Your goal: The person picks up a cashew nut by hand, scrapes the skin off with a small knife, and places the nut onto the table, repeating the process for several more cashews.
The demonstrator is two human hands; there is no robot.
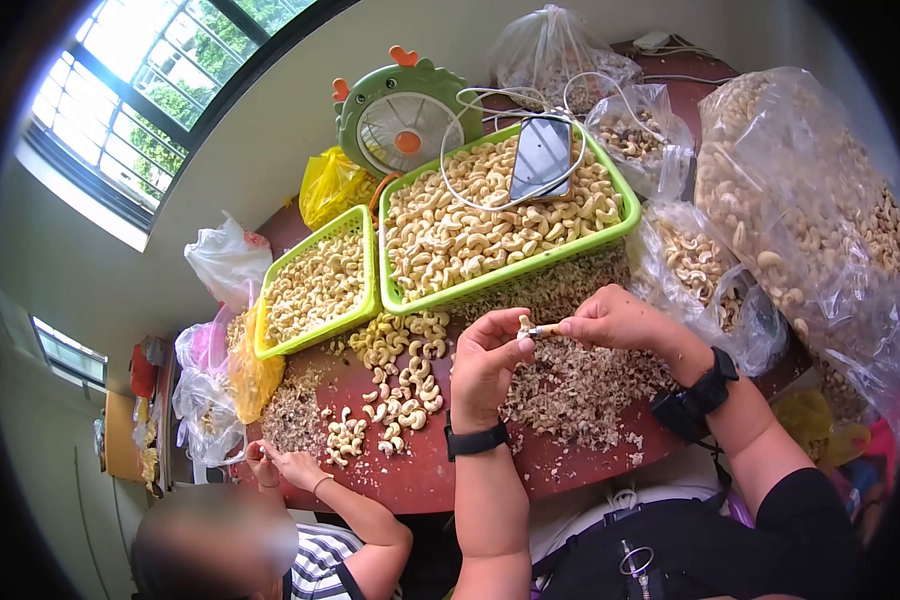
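My left hand [488, 362] pinches a single cashew nut [524, 325] between thumb and fingertips, above the red table [420, 487]. In my right hand [612, 320] is a small knife [544, 331] with a short metal part and a brownish handle. Its tip meets the cashew or lies right beside it; the exact contact is too small to tell. Under my hands spreads a heap of brown skin flakes [580, 395]. Loose cashews [405, 395] lie on the table left of my left wrist.
Behind my hands stands a large green basket [510, 274] of cashews with a phone [542, 158] and white cable on top. A smaller basket [320, 338] adjoins it. Bags of nuts [790, 210] crowd the right. A co-worker's hands [288, 465] are at the lower left.
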